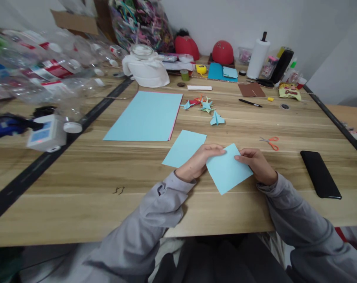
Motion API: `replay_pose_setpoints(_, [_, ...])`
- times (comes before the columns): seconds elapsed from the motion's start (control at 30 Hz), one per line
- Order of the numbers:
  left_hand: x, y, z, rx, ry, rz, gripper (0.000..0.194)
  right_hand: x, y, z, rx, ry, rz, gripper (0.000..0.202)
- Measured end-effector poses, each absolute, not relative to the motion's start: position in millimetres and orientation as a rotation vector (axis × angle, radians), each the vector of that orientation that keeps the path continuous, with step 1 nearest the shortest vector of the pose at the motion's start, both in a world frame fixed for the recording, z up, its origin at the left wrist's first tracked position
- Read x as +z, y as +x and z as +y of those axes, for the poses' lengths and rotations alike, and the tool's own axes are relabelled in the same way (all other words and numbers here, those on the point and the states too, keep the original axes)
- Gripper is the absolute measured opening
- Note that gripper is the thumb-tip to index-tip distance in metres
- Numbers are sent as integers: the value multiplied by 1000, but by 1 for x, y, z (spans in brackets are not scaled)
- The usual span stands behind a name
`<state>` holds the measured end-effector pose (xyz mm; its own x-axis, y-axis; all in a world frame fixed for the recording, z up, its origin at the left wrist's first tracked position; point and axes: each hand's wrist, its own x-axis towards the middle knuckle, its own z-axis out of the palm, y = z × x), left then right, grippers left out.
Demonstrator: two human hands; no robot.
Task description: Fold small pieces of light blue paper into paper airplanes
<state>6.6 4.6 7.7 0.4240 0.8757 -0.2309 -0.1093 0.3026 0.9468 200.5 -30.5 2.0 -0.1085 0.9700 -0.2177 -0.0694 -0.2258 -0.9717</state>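
Note:
A light blue square of paper is held up between both hands, one corner pointing toward my body. My left hand pinches its upper left edge, thumb on top. On the upper right edge my right hand grips it, thumb on the face and fingers behind. Partly under my left hand lies another light blue sheet on the table. Farther back are a large stack of light blue paper, a folded blue paper plane and several small folded paper pieces.
Orange-handled scissors and a black phone lie to the right. A black pen and brown paper are farther back. Plastic bottles crowd the left, near a white power socket. A paper towel roll stands at the back.

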Motion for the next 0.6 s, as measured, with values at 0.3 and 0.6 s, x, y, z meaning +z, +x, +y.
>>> replay_pose_setpoints(0.3, [-2,12,4,1127,1033,1010,31,0,201,-27,1417,-1084,-986,36])
replay_pose_setpoints(0.6, [-6,13,5,1134,1099,1008,27,-8,202,-26,1217,-1200,-1018,19])
